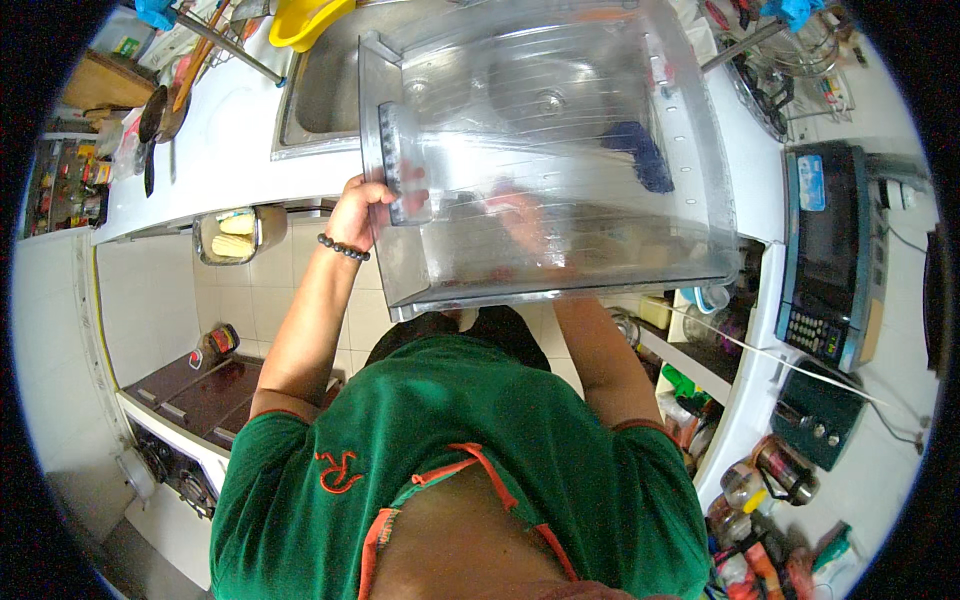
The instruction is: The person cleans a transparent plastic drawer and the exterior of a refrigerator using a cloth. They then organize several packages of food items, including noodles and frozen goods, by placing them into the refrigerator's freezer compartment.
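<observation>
At far left, a dark pan (150,115) lies on the white desk (225,145). Below the desk edge, a clear container (270,228) holds yellow corn (234,236). Lower down, a jar (217,340) lies tilted on a dark brown surface (210,390). A yellow basin (305,22) sits at the upper edge of the metal sink (325,95).

The left hand (362,208), with a beaded bracelet (343,247) at the wrist, grips the left panel of the clear drawer (560,220). Its fingers are clamped on the panel beside the handle (402,165): the thumb lies across the outer edge, and fingertips show through the plastic.

The drawer is held tilted in front of the torso, overlapping the sink in view. The right hand (518,215) is seen through the drawer, behind its plastic; the view is blurred, so whether its fingers are apart or clamped cannot be told. To its right, a dark blue patch (640,155) shows through the drawer; inside or behind cannot be determined. At far right stands a microwave (825,250).
</observation>
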